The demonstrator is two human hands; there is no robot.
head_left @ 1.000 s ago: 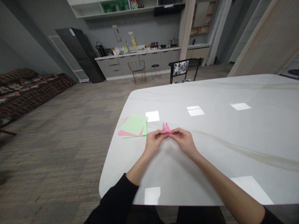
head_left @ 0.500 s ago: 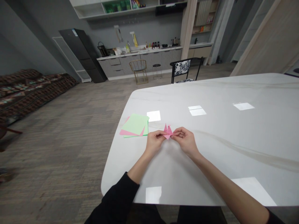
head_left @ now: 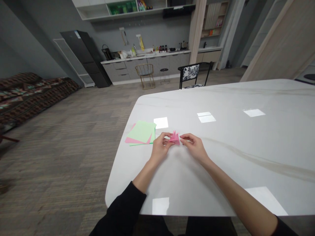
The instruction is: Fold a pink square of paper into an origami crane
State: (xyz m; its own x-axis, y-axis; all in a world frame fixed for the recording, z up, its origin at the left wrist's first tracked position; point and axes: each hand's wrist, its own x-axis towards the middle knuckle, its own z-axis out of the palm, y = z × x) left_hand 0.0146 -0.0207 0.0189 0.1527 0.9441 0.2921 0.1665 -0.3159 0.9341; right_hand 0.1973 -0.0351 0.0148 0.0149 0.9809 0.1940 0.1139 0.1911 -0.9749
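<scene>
Pink origami piece (head_left: 174,138): where is it, and what is it like?

It is a small folded paper shape with sharp points at the top, held in front of the person above the white, grey-veined counter (head_left: 221,164). I cannot tell whether it touches the surface or is lifted slightly above it.

How are the hands placed?

The left hand (head_left: 160,147) is closed at the paper's left edge, with thumb and fingers pinching it. The right hand (head_left: 193,147) is loosely curled just beside the paper's right edge and does not appear to grip it. Both forearms reach in from the near edge of the counter, and a black sleeve (head_left: 118,209) covers the left arm.

What is nearby?

Just left of the left hand, a loose stack of square paper (head_left: 141,132) lies on the counter, with green sheets over pink ones, their corners fanned out.

And beyond the counter?

A black-and-white patterned chair (head_left: 190,72) stands past the far edge. Farther back are a gold chair (head_left: 145,72), a small stool (head_left: 164,73), grey kitchen cabinets (head_left: 169,62) and a tall black refrigerator (head_left: 83,55). To the left, a patterned sofa (head_left: 24,95) runs along the wall beside the grey carpet (head_left: 73,131).
</scene>
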